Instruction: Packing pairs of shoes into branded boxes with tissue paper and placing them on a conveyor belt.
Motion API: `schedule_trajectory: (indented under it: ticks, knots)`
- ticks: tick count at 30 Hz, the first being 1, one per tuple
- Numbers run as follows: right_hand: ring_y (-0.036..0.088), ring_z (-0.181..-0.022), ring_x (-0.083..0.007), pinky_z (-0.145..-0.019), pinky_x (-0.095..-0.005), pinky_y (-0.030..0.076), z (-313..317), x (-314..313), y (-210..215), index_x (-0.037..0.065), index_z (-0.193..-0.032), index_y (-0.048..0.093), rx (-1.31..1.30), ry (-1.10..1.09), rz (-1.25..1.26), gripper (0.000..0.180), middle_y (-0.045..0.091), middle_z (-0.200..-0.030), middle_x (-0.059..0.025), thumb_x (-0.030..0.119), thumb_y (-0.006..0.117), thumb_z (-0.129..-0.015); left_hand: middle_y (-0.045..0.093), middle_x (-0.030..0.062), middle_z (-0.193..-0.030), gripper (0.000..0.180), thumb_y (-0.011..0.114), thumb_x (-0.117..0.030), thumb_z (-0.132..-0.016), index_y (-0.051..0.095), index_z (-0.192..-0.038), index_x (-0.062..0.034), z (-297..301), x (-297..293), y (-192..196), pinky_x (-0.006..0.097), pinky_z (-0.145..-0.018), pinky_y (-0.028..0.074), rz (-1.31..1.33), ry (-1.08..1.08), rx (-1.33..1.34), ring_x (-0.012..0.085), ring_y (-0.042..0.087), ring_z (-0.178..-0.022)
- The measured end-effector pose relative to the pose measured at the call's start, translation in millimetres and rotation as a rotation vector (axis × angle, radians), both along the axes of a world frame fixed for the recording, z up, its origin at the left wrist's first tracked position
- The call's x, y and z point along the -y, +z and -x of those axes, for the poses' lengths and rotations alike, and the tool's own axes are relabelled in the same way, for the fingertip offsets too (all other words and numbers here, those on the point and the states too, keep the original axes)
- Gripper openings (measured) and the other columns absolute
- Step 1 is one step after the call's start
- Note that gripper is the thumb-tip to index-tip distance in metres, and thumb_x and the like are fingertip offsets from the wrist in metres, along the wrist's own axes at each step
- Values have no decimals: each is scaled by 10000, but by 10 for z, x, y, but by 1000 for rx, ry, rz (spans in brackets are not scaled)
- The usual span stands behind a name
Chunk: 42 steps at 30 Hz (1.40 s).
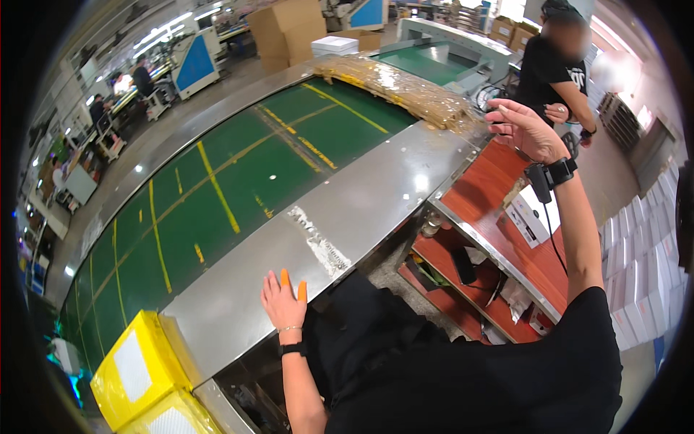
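1. Left hand [283, 302]: laid flat, palm down and empty, on the steel rim [376, 195] of the conveyor worktop, close to the person's body. Two fingertips wear orange finger cots [285, 278]; a black wristband sits on the wrist.
2. Right hand [526, 130]: raised in the air, fingers spread wide, holding nothing; a black wrist device [549, 176] with a trailing cable is strapped on.
3. Yellow parcels [139, 369]: two, with white labels, at the lower left, against the end of the rim; they lie to the left of the left hand and slightly nearer the person. The left hand is much the nearer; the right hand is well apart.
4. Green conveyor belt [217, 181]: long axis runs from lower left to upper right, marked with yellow lines.
5. Crumpled clear plastic wrap [405, 90]: at the belt's far end, near the right hand.
6. Red shelf [499, 217]: below the right forearm.
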State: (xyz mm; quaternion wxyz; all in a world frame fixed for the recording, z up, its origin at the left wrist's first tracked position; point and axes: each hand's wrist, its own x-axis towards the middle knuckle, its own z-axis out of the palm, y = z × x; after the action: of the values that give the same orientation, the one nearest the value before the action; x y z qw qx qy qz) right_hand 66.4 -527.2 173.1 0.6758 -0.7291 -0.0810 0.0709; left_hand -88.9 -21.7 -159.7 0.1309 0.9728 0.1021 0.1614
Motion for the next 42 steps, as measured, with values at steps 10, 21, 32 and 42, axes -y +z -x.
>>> schedule_trajectory:
  ticks: [10, 21, 32, 42]
  knots:
    - [663, -924, -110, -819, -291, 529, 15, 337, -266, 136, -1270, 590, -101, -199, -64, 359, 678, -1045, 8, 314, 667, -967, 406, 215, -1520, 588, 568, -439, -956, 533, -1401, -56, -11, 0, -55, 521, -1153, 267, -91, -32, -53, 390, 367, -1408]
    - [634, -916, -138, -817, -345, 503, 360, 992, -137, 173, -1209, 602, -125, -523, 30, 348, 644, -1079, 11, 344, 713, -927, 521, 248, -1415, 603, 674, -399, -889, 563, -1350, -26, -198, -381, 301, 452, -1085, 395, -54, -232, -163, 390, 495, -1313]
    - [576, -843, -140, -819, -395, 503, 136, 1870, -253, 164, -1200, 583, 1, -919, 0, 360, 595, -1033, 6, 367, 700, -927, 750, 120, -1008, 446, 768, -362, -827, 718, -1145, -54, -1410, -479, 1671, 357, -783, 563, 253, -481, -368, 250, 735, -881]
    - [553, -962, -200, -820, -366, 514, -891, 2359, -492, 147, -1279, 520, 238, -937, -729, 559, 511, -1212, -68, 330, 817, -842, 742, 132, -907, 358, 737, -360, -858, 735, -1096, -93, -2530, 1398, 2972, 358, -727, 564, -66, -793, -482, 283, 720, -827]
